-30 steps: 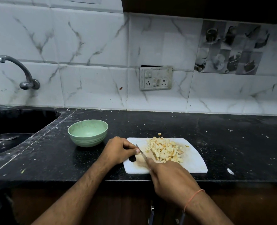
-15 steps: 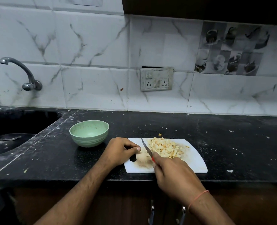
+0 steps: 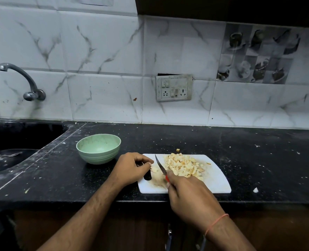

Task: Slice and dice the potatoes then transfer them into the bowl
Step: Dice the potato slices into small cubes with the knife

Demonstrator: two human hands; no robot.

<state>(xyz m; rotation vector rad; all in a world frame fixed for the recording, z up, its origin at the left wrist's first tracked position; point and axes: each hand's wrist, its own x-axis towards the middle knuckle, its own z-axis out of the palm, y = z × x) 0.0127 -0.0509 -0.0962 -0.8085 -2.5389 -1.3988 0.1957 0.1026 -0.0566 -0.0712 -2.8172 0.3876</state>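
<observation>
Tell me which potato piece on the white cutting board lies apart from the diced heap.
The single pale potato piece at the left hand fingertips, left of the red-handled knife; the heap of diced potato lies right of the blade.

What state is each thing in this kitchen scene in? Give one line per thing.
Potatoes: diced, heaped on the board.
Bowl: upright, empty.
Cutting board: flat on the counter.
Knife: raised, tip up.
Right hand: grips the knife.
Left hand: pinches a potato piece.
Tap: no water running.
</observation>
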